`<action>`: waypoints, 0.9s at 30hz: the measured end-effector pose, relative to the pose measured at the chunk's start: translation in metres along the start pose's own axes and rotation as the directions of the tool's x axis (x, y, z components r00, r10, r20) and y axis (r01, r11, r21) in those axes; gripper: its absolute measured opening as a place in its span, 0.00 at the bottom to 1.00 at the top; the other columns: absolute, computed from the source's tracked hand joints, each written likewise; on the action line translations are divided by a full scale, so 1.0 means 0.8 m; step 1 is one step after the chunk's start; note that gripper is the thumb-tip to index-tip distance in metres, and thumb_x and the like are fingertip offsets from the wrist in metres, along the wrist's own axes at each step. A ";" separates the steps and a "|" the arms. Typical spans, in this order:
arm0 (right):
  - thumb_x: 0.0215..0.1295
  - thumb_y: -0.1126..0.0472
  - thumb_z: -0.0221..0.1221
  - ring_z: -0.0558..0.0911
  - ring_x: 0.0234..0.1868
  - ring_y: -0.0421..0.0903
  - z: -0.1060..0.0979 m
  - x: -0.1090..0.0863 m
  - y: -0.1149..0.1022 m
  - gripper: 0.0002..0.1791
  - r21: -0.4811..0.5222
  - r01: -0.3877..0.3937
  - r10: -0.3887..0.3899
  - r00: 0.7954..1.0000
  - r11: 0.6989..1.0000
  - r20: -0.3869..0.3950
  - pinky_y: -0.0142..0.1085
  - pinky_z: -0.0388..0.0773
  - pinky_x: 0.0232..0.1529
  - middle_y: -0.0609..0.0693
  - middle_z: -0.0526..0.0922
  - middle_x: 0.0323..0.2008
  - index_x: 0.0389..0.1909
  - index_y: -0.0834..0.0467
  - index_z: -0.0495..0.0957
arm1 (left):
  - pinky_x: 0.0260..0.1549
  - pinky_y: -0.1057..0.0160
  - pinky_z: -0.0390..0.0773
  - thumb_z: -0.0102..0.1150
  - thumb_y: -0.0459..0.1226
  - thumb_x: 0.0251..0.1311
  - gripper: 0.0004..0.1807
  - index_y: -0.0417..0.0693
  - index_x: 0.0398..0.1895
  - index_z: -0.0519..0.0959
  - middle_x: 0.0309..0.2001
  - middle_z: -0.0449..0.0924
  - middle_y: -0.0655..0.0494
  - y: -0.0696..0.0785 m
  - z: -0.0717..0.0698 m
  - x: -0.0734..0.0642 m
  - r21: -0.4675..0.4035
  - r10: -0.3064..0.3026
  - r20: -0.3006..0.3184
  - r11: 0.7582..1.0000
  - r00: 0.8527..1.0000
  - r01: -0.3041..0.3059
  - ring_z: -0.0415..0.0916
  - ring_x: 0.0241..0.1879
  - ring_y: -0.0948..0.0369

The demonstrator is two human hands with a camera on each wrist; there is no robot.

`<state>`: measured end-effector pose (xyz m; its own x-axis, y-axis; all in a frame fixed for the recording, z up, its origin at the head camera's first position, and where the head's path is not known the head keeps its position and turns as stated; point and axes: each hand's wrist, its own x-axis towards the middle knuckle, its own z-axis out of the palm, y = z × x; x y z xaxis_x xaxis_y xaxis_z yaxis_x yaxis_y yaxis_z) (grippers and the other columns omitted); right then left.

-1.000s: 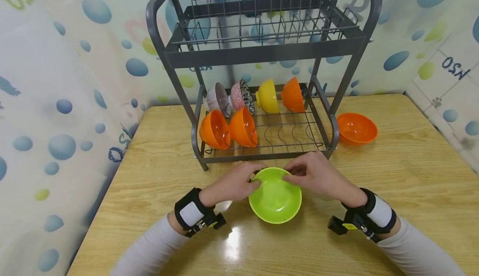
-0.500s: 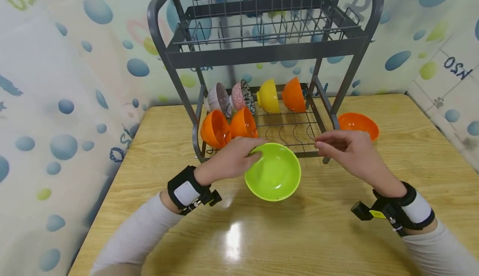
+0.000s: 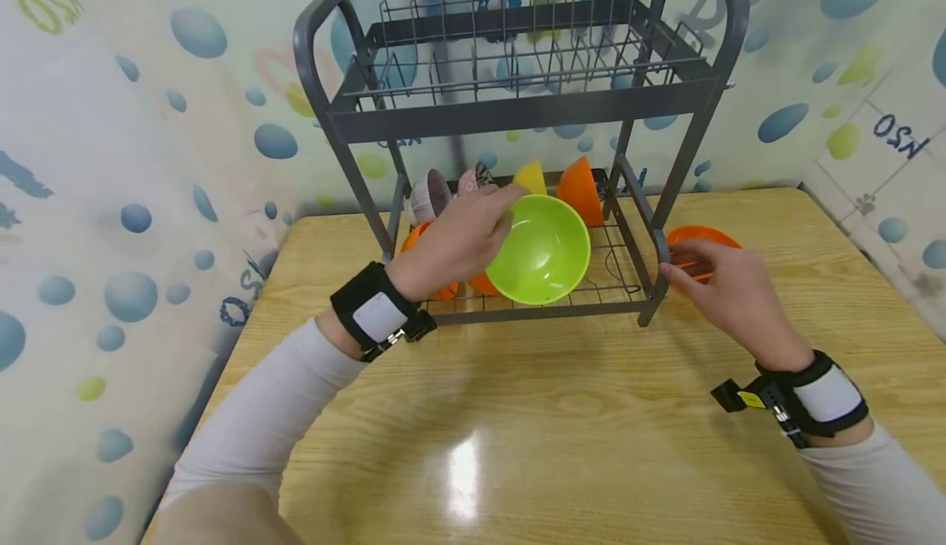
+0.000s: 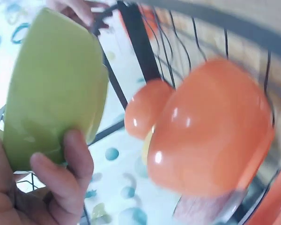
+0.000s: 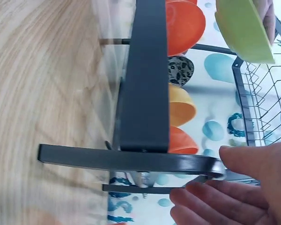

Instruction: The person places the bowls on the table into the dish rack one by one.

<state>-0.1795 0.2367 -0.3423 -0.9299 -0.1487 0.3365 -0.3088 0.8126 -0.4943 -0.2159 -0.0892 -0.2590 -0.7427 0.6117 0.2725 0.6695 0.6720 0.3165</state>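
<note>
In the head view my left hand (image 3: 461, 237) grips the lime-green bowl (image 3: 543, 254) by its left rim. The bowl is held in front of the lower tier of the dark grey dish rack (image 3: 517, 114), its inside facing me. In the left wrist view, curled fingers press the outside of the green bowl (image 4: 56, 89). My right hand (image 3: 732, 290) is at the rack's right front post, thumb and fingers spread on either side; firm contact cannot be made out. Orange bowls (image 4: 210, 131) stand on the lower tier, partly hidden in the head view by my left hand and the green bowl.
Behind stand a striped bowl (image 3: 430, 198), a pink patterned bowl (image 3: 468, 181), a yellow bowl (image 3: 530, 177) and another orange bowl (image 3: 581, 190). A shallow orange bowl (image 3: 705, 237) sits on the wooden table (image 3: 576, 422) right of the rack. A patterned wall is close behind.
My left hand has raised the green bowl from the table toward the rack's lower tier. The right hand has let go of the bowl and moved right to the rack's post.
</note>
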 end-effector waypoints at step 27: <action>0.63 0.60 0.60 0.86 0.31 0.56 0.012 0.002 0.008 0.18 0.119 -0.009 0.000 0.997 0.993 0.072 0.39 0.82 0.29 0.66 0.86 0.36 0.50 0.66 0.77 | 0.14 0.69 0.69 0.37 0.24 0.65 0.25 0.46 0.65 0.62 0.52 0.67 0.37 0.007 0.055 0.058 0.551 -0.070 -0.037 0.830 0.997 0.079 0.66 0.15 0.60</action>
<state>-0.1849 0.2364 -0.3531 -0.9418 -0.1890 0.2779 -0.3224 0.7412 -0.5887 -0.2458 -0.0386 -0.2847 -0.7880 0.5469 0.2829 0.5030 0.8367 -0.2167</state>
